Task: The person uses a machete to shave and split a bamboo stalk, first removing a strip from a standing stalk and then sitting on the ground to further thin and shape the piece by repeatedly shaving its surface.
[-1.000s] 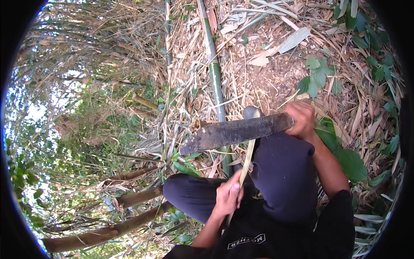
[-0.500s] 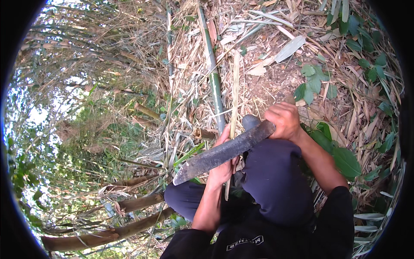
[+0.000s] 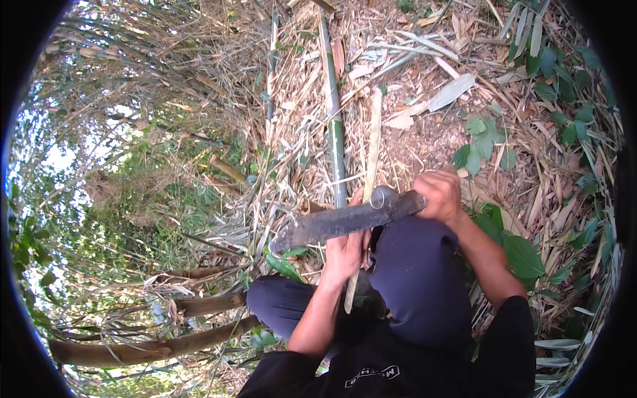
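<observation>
My right hand [image 3: 439,194] is wrapped round the handle of a machete [image 3: 332,225], just beyond my right knee. The broad dark blade points left, nearly level, and crosses over a long pale bamboo strip [image 3: 373,142]. Partly hidden beneath the blade, my left hand [image 3: 343,257] grips the strip near its lower part. The strip runs away from me across the ground, and its near end [image 3: 352,298] sticks out between my legs. A thin curl [image 3: 378,201] shows at the blade's far edge, in front of a rounded grey shoe tip [image 3: 384,194].
A green bamboo pole [image 3: 335,142] lies on the litter left of the strip. Dry leaves and husks [image 3: 424,139] cover the ground ahead. Leafy plants [image 3: 524,252] grow at the right. Brown stems [image 3: 159,348] and dense bamboo thicket [image 3: 146,73] stand at the left.
The machete blade has swung more level, its tip moving away from me. My right hand has shifted slightly right. The left hand keeps its grip on the strip, and the whole view has tilted slightly.
</observation>
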`<action>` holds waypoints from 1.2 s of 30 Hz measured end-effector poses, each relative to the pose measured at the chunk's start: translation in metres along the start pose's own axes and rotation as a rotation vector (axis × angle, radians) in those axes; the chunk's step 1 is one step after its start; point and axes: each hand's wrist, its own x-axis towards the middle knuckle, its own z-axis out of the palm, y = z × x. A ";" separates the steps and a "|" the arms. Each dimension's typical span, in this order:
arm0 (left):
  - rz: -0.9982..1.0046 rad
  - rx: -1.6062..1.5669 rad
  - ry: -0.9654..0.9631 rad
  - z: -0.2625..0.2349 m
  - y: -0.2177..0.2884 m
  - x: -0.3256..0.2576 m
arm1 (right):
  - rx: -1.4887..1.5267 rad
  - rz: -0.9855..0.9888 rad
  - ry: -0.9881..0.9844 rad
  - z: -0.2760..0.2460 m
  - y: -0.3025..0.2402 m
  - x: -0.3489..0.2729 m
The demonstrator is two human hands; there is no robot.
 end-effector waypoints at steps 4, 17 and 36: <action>-0.020 -0.074 0.040 0.007 -0.004 0.000 | -0.006 0.030 -0.044 0.002 0.004 -0.003; 0.174 0.211 0.006 0.008 -0.014 0.011 | -0.057 -0.048 -0.123 -0.004 -0.002 0.008; -0.022 0.132 -0.032 -0.002 -0.013 -0.027 | -0.032 -0.076 -0.112 -0.008 0.006 0.007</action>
